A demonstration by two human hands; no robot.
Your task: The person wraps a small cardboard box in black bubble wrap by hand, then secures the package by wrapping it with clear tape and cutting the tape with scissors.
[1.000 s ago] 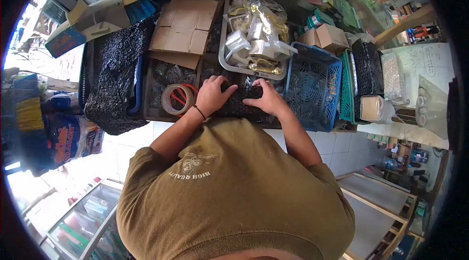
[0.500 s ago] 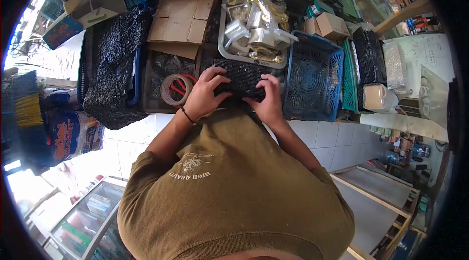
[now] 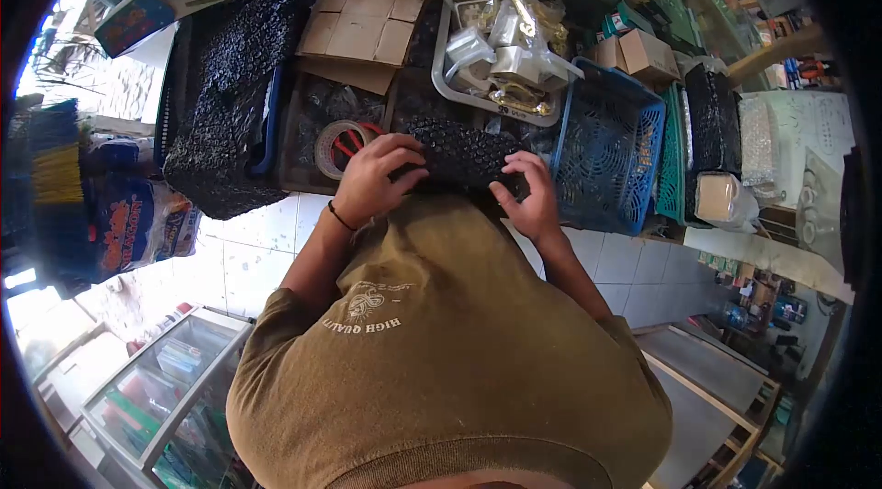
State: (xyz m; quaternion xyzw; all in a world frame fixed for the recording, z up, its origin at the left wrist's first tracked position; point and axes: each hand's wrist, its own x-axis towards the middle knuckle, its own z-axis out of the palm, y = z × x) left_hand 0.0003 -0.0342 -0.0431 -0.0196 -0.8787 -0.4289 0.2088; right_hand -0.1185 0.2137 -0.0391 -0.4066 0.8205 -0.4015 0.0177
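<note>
A bundle wrapped in black bubble wrap [image 3: 467, 156] lies crosswise in front of my body at the bench edge. My left hand [image 3: 375, 179] has its fingers curled over the left end of the bundle, thumb on the near side. At the right end my right hand [image 3: 528, 193] grips with bent fingers and thumb. What the wrap covers is hidden. Close to my left hand, a roll of tape [image 3: 333, 151] and red-handled scissors [image 3: 352, 140] rest in a dark tray section.
Beyond the bundle, a white tray [image 3: 441, 76] holds bagged gold-coloured fittings. A blue basket [image 3: 602, 158] stands to the right, and flattened cardboard [image 3: 363, 16] lies at the back left. More black bubble wrap [image 3: 225, 112] hangs over the left side, near a broom [image 3: 55, 177].
The view has shifted, so the bench things sit farther right. My right hand has moved right, widening the gap between my hands, and more of the bundle shows between them.
</note>
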